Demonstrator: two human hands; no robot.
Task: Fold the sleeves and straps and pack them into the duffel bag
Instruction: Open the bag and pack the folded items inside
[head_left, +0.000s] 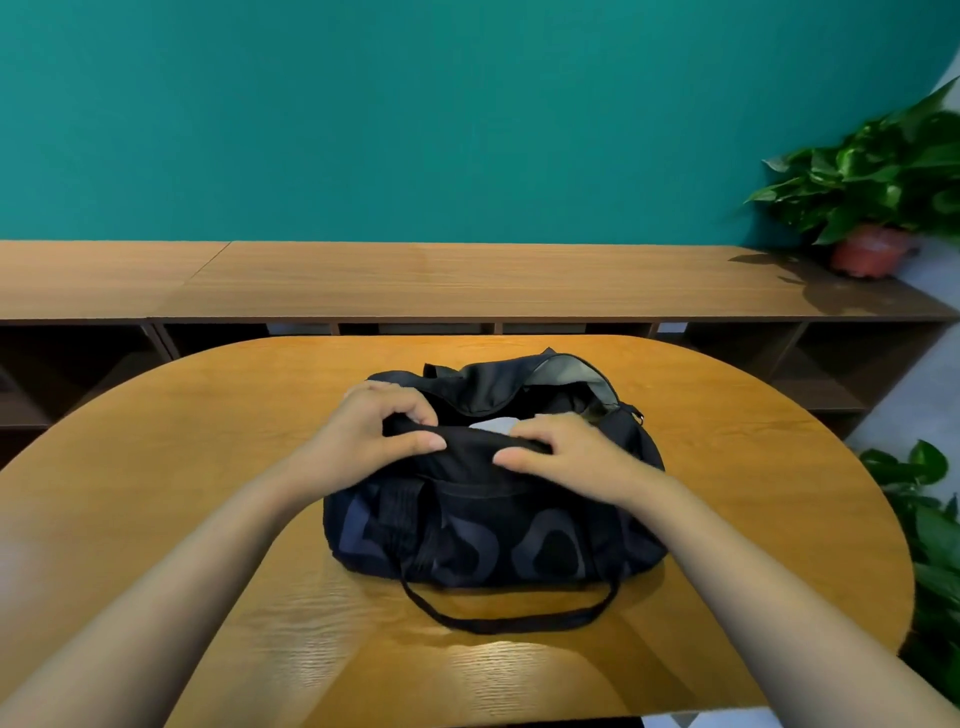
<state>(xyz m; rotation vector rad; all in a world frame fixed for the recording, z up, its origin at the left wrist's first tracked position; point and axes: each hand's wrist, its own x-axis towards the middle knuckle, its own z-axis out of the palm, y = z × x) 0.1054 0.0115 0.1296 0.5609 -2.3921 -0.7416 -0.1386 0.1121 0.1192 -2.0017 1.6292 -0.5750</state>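
A black duffel bag (493, 530) with large dark blue letters lies in the middle of the round wooden table (208, 467). Its top is unzipped, showing grey lining (563, 370) and a bit of pale cloth (493, 425) inside. My left hand (374, 421) grips the near edge of the opening, thumb in front and fingers curled over it. My right hand (561, 452) grips the same edge further right. A black carry strap (498, 618) loops onto the table in front of the bag. Most of what lies inside is hidden.
A long low wooden shelf unit (467, 280) runs behind the table along a teal wall. A potted plant (872, 208) stands at its right end. More green leaves (930, 519) crowd the table's right edge.
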